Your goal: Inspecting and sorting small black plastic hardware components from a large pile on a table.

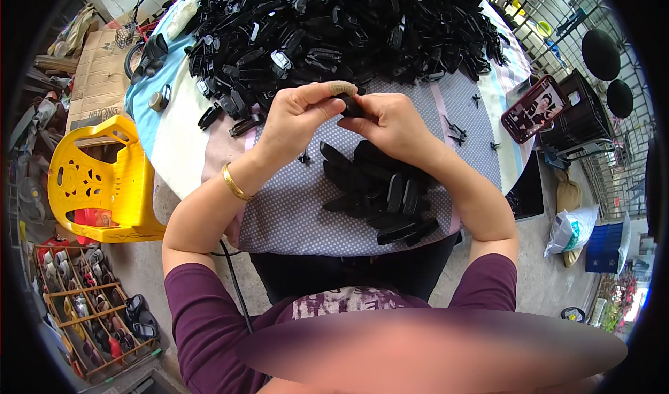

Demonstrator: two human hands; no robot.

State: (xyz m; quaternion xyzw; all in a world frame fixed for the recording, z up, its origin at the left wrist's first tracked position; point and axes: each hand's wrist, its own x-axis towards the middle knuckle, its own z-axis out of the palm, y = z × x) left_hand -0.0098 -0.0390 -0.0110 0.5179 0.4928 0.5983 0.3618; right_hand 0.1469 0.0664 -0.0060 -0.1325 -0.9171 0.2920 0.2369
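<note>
Both hands meet above the middle of the cloth-covered table [279, 220]. They pinch a small black plastic part [352, 107] between their fingertips. My left hand [298, 117] grips it from the left; a beige wrap [341, 87] covers one fingertip, and a gold bracelet [235, 183] circles the wrist. From the other side my right hand [394, 120] closes thumb and fingers on the same part, hiding much of its shape. Just beyond the hands spreads a large heap of black plastic parts [334, 35]. Closer to me, below my right hand, lies a smaller group of long black pieces [376, 199].
Small black bits [456, 132] lie right of my hands, near a propped phone [536, 108]. A tape roll [159, 100] sits at the table's left. Beside the table stand a yellow plastic chair [104, 178], a shoe rack [83, 310] and, at right, a blue crate [605, 247].
</note>
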